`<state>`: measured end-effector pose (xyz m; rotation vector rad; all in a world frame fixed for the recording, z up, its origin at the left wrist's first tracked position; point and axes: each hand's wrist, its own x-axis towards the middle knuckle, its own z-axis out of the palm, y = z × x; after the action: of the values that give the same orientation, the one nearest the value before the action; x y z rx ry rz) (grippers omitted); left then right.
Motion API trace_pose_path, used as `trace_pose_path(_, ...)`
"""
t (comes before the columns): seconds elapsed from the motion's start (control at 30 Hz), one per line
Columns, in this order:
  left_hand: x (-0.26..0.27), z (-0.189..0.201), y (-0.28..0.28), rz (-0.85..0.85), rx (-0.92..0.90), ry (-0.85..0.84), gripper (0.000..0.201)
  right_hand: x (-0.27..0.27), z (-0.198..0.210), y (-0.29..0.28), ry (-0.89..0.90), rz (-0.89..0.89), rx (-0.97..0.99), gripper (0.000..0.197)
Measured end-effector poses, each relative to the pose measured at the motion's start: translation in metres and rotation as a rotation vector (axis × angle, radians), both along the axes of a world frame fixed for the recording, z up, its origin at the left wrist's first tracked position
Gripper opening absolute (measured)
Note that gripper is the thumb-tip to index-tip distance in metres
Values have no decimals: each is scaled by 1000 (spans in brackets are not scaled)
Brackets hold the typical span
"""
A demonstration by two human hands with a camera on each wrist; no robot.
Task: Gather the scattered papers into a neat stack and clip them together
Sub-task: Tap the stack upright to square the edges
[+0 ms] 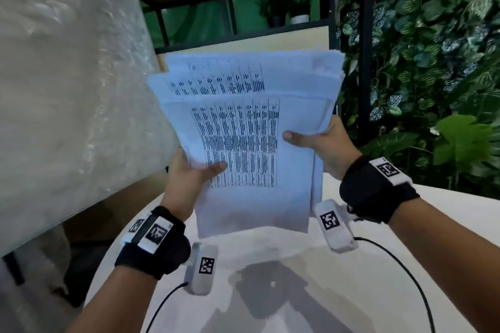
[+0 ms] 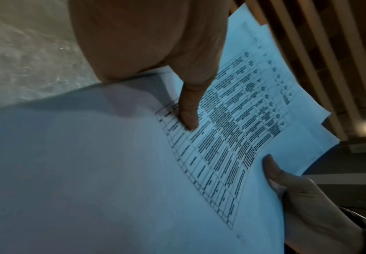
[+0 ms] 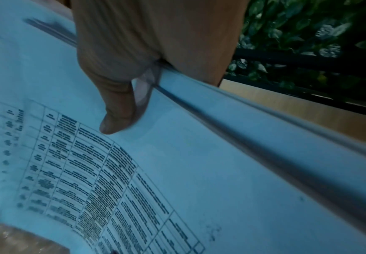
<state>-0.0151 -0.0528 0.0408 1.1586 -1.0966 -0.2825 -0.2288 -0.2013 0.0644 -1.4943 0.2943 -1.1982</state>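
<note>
Both the left hand [image 1: 189, 173] and right hand [image 1: 322, 143] pinch the uneven papers [image 1: 243, 121] at opposite side edges, long axis pointing away, above the desk [image 1: 284, 278].

2 hands [image 1: 189, 178], 1 paper stack [image 1: 251, 127], approx. 3+ sheets visible, 1 table [image 1: 311, 278].

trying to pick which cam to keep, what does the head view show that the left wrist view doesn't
Only the head view shows the white round table beneath, the black wrist straps with coded tags, and the green leaf wall. Only the left wrist view shows the wooden slats behind. Both show the uneven stack of white printed table sheets, gripped by the left hand and right hand, thumbs on top.
</note>
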Motion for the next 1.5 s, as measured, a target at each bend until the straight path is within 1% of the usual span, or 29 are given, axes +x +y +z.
trace_pose_path(0.07,-5,-2,-1,14,-5,13,47,0,0,-4,37,-8,-29,85)
trace_pose_path(0.17,-5,-37,4,-40,114,57,49,-3,-35,-5,254,-32,-41,72)
trace_pose_path(0.27,-3,-64,12,-57,161,99,43,-8,-73,9,378,80,5,62)
trace_pose_path(0.33,-2,-65,11,-60,168,93,44,-7,-85,13,380,22,-5,51)
trace_pose_path(0.4,1,-62,5,-22,180,76,44,-5,-85,16,341,-37,-41,45)
trace_pose_path(0.43,3,-60,2,21,181,71,49,-2,-83,18,326,-62,-59,43)
trace_pose_path(0.5,5,-56,-4,122,155,71,69,2,-75,25,294,-119,-80,37)
trace_pose_path(0.53,5,-51,-6,144,144,60,74,5,-71,26,270,-158,-82,36)
trace_pose_path(0.57,1,-41,-5,158,127,49,67,7,-63,28,240,-194,-86,38)
trace_pose_path(0.63,-8,-19,-4,194,67,19,34,14,-49,26,213,-272,-98,56)
trace_pose_path(0.67,-12,-8,-3,235,33,-1,24,16,-41,25,210,-299,-99,61)
trace_pose_path(0.73,-24,7,-2,312,-28,-81,21,20,-28,29,184,-370,-93,57)
trace_pose_path(0.8,-29,-2,-7,358,-2,-129,15,22,-28,33,191,-399,-45,50)
trace_pose_path(0.87,-32,-28,-7,373,102,-100,19,21,-48,32,257,-351,26,44)
trace_pose_path(0.93,-30,-53,-4,369,213,-48,17,18,-77,29,385,-258,113,28)
trace_pose_path(0.97,-27,-61,-3,366,249,-12,16,16,-87,27,405,-220,139,35)
trace_pose_path(1.0,-22,-62,-4,341,264,37,20,15,-90,23,398,-202,154,52)
trace_pose_path(1.07,-15,-49,-5,246,219,142,42,13,-79,20,334,-204,159,81)
trace_pose_path(1.13,-15,-26,-10,167,136,210,65,15,-54,23,268,-207,141,96)
trace_pose_path(1.17,-17,-12,-13,152,91,231,69,17,-41,26,224,-230,123,103)
trace_pose_path(1.2,-22,3,-15,178,60,262,72,19,-28,31,167,-269,114,106)
trace_pose_path(1.23,-27,17,-18,236,49,304,82,21,-17,34,109,-325,127,105)
trace_pose_path(1.27,-31,27,-22,308,35,364,97,24,-8,37,48,-378,155,101)
trace_pose_path(1.3,-35,35,-25,372,33,411,108,26,0,39,-2,-412,192,95)
trace_pose_path(1.33,-38,40,-26,421,23,450,108,28,4,40,-29,-437,230,92)
trace_pose_path(1.37,-42,44,-27,433,13,480,95,30,8,42,-34,-461,268,90)
trace_pose_path(1.4,-42,45,-29,440,18,513,77,32,11,43,-22,-486,294,84)
trace_pose_path(1.43,-45,47,-29,442,31,534,63,36,12,40,0,-509,310,72)
trace_pose_path(1.5,-44,47,-31,450,71,546,51,40,13,37,37,-541,323,42)
